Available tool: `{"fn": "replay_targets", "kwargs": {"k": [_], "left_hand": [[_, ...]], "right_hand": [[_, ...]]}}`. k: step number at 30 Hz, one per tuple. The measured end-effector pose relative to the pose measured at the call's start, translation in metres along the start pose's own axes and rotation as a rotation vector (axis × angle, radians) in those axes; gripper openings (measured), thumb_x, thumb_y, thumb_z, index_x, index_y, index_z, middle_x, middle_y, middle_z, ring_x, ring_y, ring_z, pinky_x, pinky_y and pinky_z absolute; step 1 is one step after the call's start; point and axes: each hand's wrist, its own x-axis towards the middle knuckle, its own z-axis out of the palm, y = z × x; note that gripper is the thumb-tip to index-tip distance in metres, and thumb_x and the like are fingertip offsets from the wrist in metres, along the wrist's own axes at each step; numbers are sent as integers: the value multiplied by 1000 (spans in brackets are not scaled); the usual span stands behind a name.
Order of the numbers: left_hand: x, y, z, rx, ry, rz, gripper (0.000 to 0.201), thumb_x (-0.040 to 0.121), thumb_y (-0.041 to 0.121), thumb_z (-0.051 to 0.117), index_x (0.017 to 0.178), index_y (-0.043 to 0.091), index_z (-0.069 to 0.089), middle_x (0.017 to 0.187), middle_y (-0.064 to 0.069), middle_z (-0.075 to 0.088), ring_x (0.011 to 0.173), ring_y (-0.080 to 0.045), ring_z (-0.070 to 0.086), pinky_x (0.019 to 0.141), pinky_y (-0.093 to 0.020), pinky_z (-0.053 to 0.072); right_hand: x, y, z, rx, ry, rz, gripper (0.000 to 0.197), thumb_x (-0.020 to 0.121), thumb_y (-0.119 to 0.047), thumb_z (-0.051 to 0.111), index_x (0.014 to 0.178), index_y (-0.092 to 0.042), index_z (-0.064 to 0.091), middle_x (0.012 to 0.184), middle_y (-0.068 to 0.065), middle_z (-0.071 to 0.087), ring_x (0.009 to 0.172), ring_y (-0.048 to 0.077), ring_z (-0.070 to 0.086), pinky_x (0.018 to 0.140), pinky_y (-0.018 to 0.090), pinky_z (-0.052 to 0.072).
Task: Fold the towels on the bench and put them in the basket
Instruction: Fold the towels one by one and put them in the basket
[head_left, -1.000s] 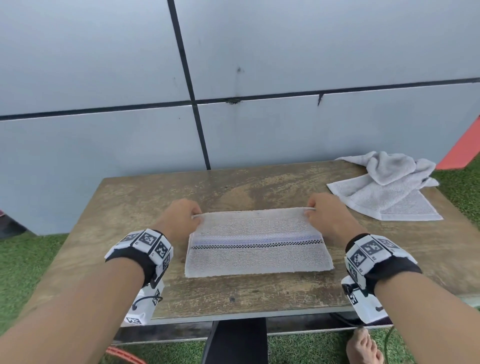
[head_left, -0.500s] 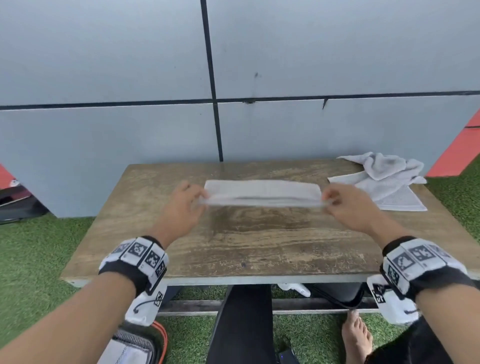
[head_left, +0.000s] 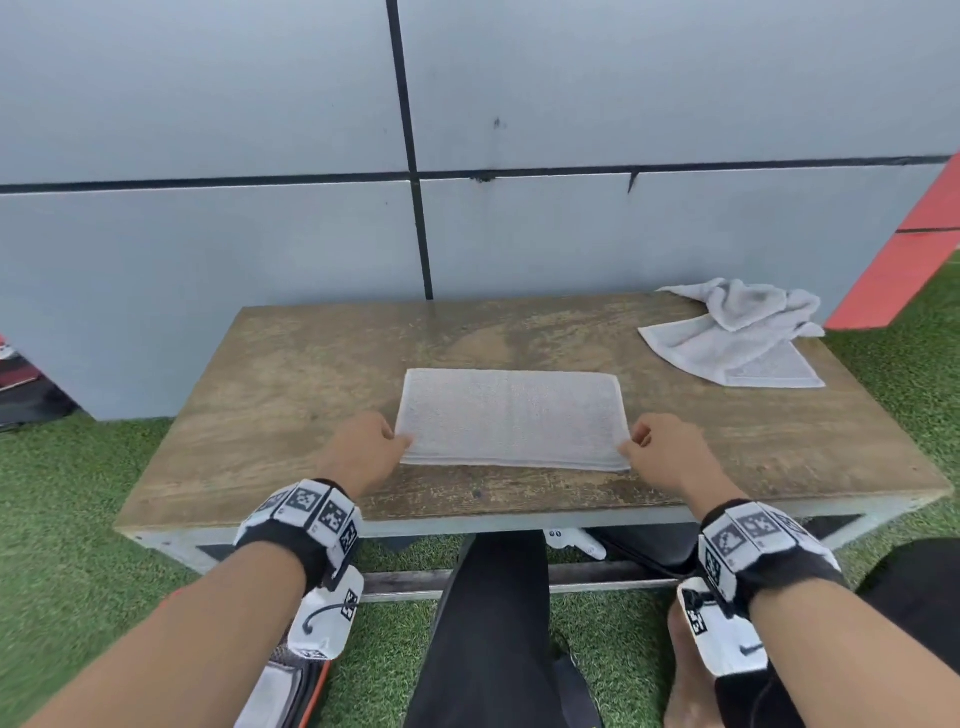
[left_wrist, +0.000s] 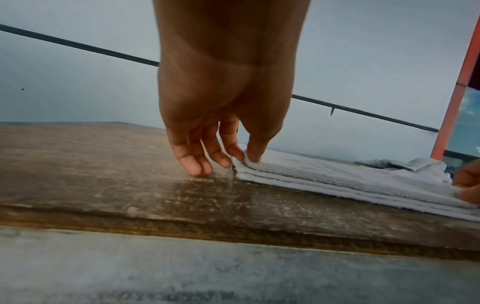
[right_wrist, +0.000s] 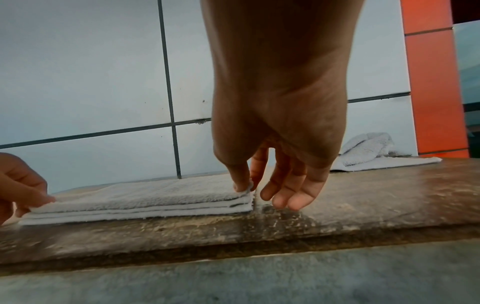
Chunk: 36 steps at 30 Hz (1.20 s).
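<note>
A folded grey towel (head_left: 511, 418) lies flat on the wooden bench (head_left: 291, 395), in several layers (left_wrist: 337, 176) (right_wrist: 155, 201). My left hand (head_left: 384, 441) pinches the top layer at the near left corner (left_wrist: 244, 159) between thumb and forefinger. My right hand (head_left: 644, 447) pinches the top layer at the near right corner (right_wrist: 245, 188) the same way. The other fingers of both hands hang loosely beside the towel. A second towel (head_left: 743, 332) lies crumpled at the bench's far right corner (right_wrist: 371, 152). No basket is in view.
A grey panelled wall (head_left: 467, 130) stands right behind the bench. Green artificial turf (head_left: 62, 493) surrounds it. My dark trouser leg (head_left: 493, 623) and a bare foot (head_left: 685, 675) are below the bench's front edge. A red strip (head_left: 904, 270) runs at the far right.
The towel's far edge was lifted and brought toward me, folding it in half again. It now lies flat with both hands at its near corners; the striped band is hidden.
</note>
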Motion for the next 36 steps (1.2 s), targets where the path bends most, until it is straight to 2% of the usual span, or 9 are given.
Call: {"fn": "replay_targets", "kwargs": {"k": [8,11,13,15,19,23,26,30,36], "left_hand": [[1,-4,-4,-88,44,-38,53,94,29,62,47,22,38,40,6,34,33,-10,29,47,-21,34],[3,-10,0,-85,16,-68,55,93,30,64,48,22,33,43,4,29,37,-14,26,50,-24,29],[3,-11,2,-73,12,-100,50,91,30,64,52,22,35,47,4,33,41,-15,30,51,-24,29],[2,-4,3,-66,77,-108,31,91,31,63,69,17,46,66,3,50,58,-16,47,57,-27,39],[5,24,14,76,221,75,29,94,32,57,113,12,51,118,-6,49,108,-20,42,93,-32,40],[22,67,42,108,155,334,48,101,35,48,141,10,41,145,-9,42,133,-22,41,111,-36,36],[32,83,70,178,-34,337,60,107,41,28,157,11,17,167,-8,12,154,-25,10,125,-45,13],[39,75,90,293,-17,306,59,107,43,13,161,23,0,169,3,-8,155,-16,-11,125,-42,-6],[47,58,90,278,17,324,64,101,60,15,160,37,1,168,7,-7,155,-14,-11,125,-43,-5]], "right_hand": [[-1,0,-15,56,-117,0,37,90,-23,64,61,-16,42,55,0,41,48,16,35,54,26,35],[0,3,-13,17,-165,48,41,90,-29,68,61,-15,42,58,2,43,52,18,39,56,27,36],[0,2,-12,-26,-163,74,32,88,-33,68,69,-14,49,67,2,53,59,18,49,61,29,43],[-3,-3,-10,-61,-74,100,27,85,-33,65,99,-14,52,95,6,60,88,24,58,77,38,49],[-2,-27,4,-167,243,-131,44,84,-21,56,126,-11,45,128,14,46,119,32,39,96,45,40],[13,-70,34,-259,97,-337,56,94,-23,49,146,-11,34,154,12,29,142,30,26,115,46,31],[22,-95,63,-228,-42,-374,63,102,-25,36,159,-13,13,168,7,5,155,26,4,125,49,11],[28,-85,90,-273,-132,-360,62,105,-38,17,160,-31,-11,167,-8,-18,153,14,-19,125,46,-8],[41,-60,82,-299,-59,-343,63,103,-58,11,159,-38,-8,167,-9,-19,153,15,-20,124,45,-10]]}}
